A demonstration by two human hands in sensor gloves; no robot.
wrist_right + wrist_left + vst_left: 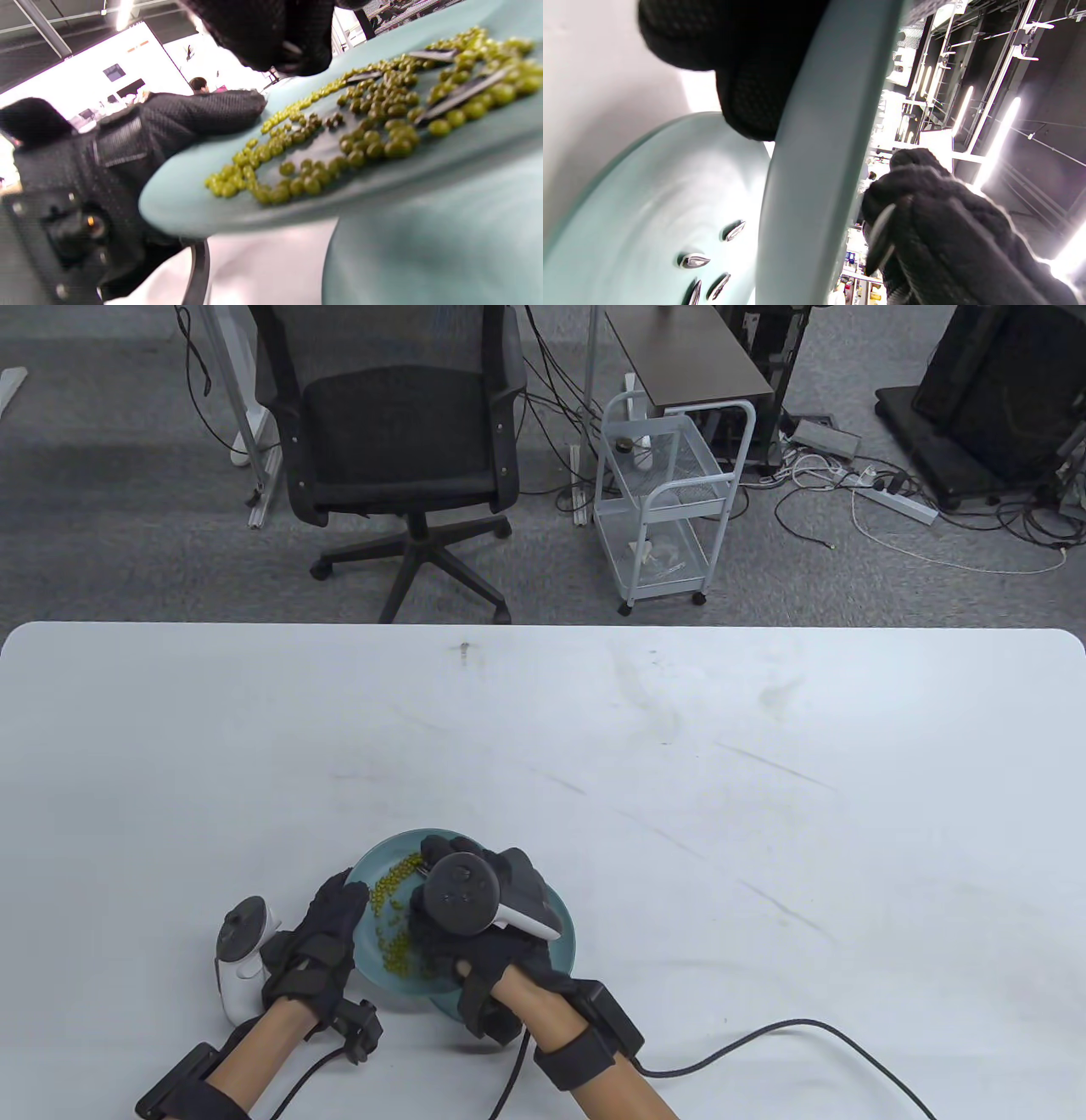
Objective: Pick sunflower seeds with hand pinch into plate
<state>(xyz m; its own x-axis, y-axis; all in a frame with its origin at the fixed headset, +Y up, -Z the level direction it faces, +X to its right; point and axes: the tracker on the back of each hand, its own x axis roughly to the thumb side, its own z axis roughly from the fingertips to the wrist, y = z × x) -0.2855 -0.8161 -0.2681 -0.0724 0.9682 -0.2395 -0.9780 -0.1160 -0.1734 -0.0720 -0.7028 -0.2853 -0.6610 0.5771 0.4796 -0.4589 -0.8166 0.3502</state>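
Note:
My left hand [344, 912] grips the left rim of a teal plate [382, 857] and holds it tilted above a second teal plate [564, 937] on the table. The held plate carries many green beans [305, 169] and several dark sunflower seeds [460, 93]. The lower plate [649, 199] holds several sunflower seeds [693, 260]. My right hand [433, 891] hovers over the held plate and pinches one sunflower seed [880, 237] between its fingertips. In the table view the tracker hides those fingertips.
The plates sit near the front edge of the white table [679, 780]. A black cable [789, 1035] runs over the table at the front right. An office chair [399, 449] and a white wire cart [666, 500] stand beyond the far edge.

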